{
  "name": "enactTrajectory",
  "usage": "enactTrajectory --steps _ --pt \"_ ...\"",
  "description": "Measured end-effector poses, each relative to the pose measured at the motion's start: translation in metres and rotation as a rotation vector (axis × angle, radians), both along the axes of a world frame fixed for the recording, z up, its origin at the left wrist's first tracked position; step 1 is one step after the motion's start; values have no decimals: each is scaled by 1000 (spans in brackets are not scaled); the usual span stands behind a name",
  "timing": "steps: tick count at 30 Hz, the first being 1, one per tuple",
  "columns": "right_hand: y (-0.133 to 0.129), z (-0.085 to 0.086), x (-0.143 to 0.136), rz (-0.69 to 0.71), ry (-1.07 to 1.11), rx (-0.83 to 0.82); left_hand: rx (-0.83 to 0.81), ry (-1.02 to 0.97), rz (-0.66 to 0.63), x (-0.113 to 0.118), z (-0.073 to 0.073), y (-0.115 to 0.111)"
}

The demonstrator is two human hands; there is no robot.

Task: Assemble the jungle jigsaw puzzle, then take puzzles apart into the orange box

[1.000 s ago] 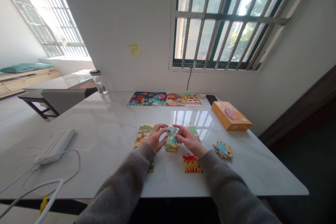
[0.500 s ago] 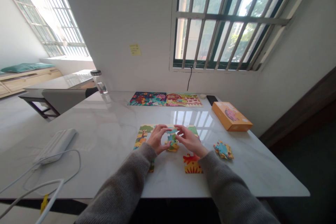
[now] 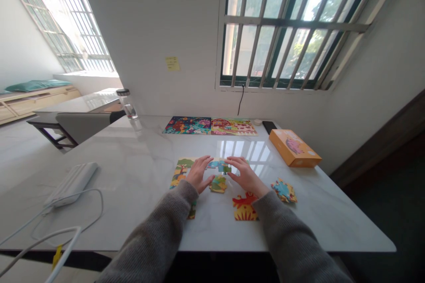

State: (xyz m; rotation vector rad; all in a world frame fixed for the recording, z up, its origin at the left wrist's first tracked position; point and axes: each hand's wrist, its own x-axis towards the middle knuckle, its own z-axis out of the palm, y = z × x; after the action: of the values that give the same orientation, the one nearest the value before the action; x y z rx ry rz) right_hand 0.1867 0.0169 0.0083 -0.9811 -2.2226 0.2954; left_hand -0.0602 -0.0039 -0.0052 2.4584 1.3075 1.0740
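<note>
A partly joined puzzle [image 3: 181,171] lies flat on the white marbled table, its upper row running between my hands. My left hand [image 3: 199,175] rests on its left part, thumb and fingers apart. Over the right part is my right hand [image 3: 244,177], also spread, fingertips beside a blue and green piece [image 3: 224,166]. Neither hand visibly grips anything. Between the thumbs sits a yellow-green piece group [image 3: 218,184]. A red and yellow section [image 3: 245,207] lies near my right wrist. Part of a green section [image 3: 192,211] shows beside my left sleeve.
A loose pile of pieces [image 3: 283,190] is at the right, before an orange box [image 3: 295,148] and a phone [image 3: 269,127]. Two finished pictures [image 3: 188,125] lie along the back. A power strip [image 3: 71,184] with cables and a bottle [image 3: 127,104] stand left.
The blue and green piece held between my hands is now down in the upper row. My fingers have opened and moved slightly apart.
</note>
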Motion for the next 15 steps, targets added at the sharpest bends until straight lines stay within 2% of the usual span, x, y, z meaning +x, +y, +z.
enactTrajectory --steps 2,5,9,15 --pt "11 -6 7 -97 -53 13 -72 120 72 -3 -6 4" --pt "24 -12 12 -173 -138 6 -191 279 145 -5 -13 7" --pt "34 -14 10 -197 -250 -34 -267 384 181 -4 -13 5" --pt "41 -9 4 -182 -354 -107 -284 405 194 -3 -9 3"
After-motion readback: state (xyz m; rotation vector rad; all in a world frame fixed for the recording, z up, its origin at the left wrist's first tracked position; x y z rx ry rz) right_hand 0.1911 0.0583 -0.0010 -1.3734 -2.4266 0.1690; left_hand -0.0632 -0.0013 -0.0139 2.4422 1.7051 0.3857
